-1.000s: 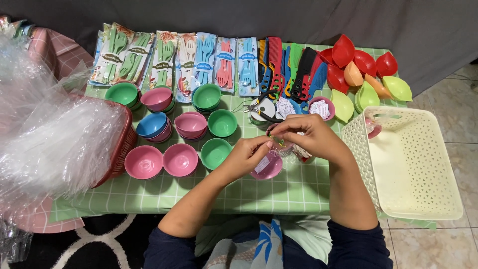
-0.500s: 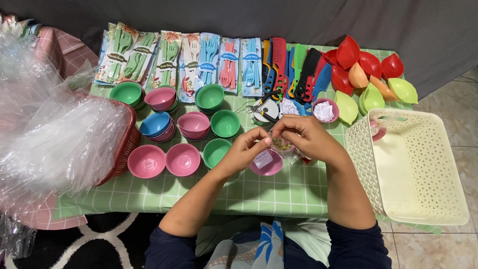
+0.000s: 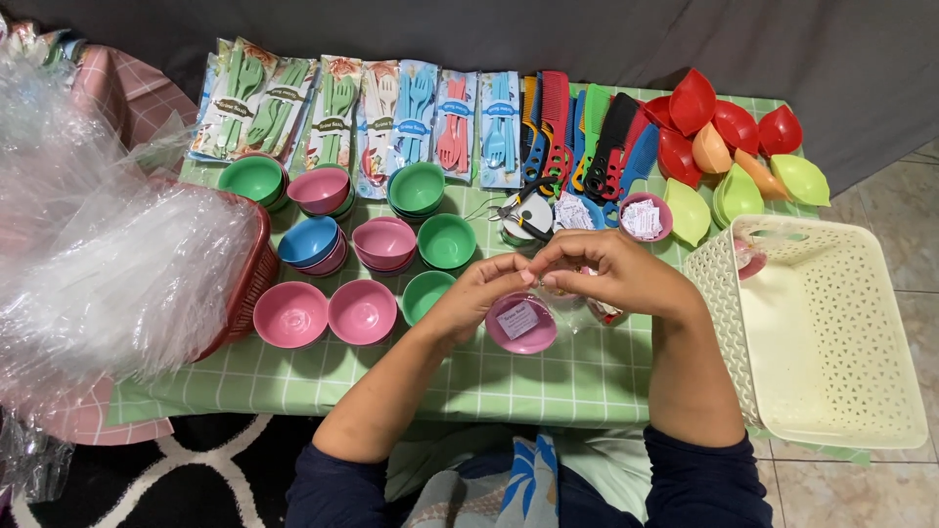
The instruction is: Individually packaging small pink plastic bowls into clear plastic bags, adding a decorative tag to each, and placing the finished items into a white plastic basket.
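Left hand (image 3: 479,293), right hand (image 3: 611,274) fingertips pinched together above pink bowl (image 3: 521,324).

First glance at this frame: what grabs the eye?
The left hand and right hand meet at table centre over a small pink plastic bowl with a white label. Left of them sit rows of pink, green and blue plastic bowls; a cream perforated plastic basket sits at the right.
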